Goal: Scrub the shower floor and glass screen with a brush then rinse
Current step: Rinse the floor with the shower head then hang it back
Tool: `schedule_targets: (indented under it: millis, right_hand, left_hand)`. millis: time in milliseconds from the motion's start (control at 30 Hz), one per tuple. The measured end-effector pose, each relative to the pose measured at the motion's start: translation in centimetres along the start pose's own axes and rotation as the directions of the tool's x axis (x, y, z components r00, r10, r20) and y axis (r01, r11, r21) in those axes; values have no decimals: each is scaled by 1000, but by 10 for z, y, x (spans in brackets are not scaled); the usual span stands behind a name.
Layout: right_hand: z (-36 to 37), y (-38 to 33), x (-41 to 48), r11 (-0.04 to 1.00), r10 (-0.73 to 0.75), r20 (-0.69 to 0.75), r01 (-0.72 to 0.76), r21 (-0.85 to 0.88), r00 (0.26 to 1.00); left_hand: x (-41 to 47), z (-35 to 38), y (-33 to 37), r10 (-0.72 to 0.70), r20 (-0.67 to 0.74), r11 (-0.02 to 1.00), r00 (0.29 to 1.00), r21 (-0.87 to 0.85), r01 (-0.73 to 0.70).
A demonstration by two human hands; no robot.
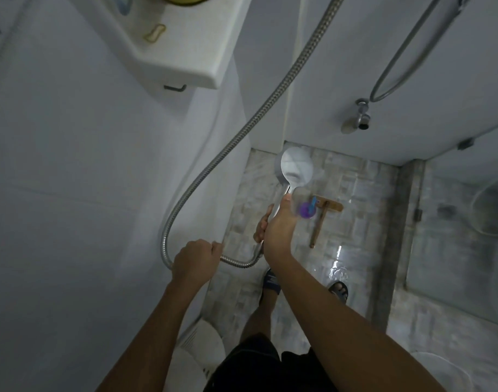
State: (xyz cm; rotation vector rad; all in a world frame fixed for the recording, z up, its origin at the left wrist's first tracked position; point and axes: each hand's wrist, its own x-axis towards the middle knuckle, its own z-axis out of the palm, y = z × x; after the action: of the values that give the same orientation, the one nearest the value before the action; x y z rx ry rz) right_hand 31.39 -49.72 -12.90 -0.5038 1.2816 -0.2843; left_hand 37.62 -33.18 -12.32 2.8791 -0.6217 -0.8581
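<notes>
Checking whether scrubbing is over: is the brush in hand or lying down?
Lying down: the brush is flat on the floor; the right hand holds the shower head, the left hand the hose.

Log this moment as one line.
phase: likely rinse | right hand: holds shower head | left hand: grips hose | floor: wet | brush: lying on it

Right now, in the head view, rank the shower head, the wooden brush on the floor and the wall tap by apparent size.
1. shower head, though it is nearer the camera.
2. wooden brush, long but thin.
3. wall tap.
</notes>
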Motion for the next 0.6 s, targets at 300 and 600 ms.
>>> schedule_targets:
  millis: [300, 600]
  right_hand:
    - [-7, 7, -5, 998, -64, -67, 64, -14, 996]
    - [12, -28, -8, 986, -163, -46, 165, 33, 986]
  left_hand:
    - [0, 2, 4, -6, 44, 1000, 999, 13, 5]
    - [11, -19, 18, -10, -33, 998, 999, -65, 8]
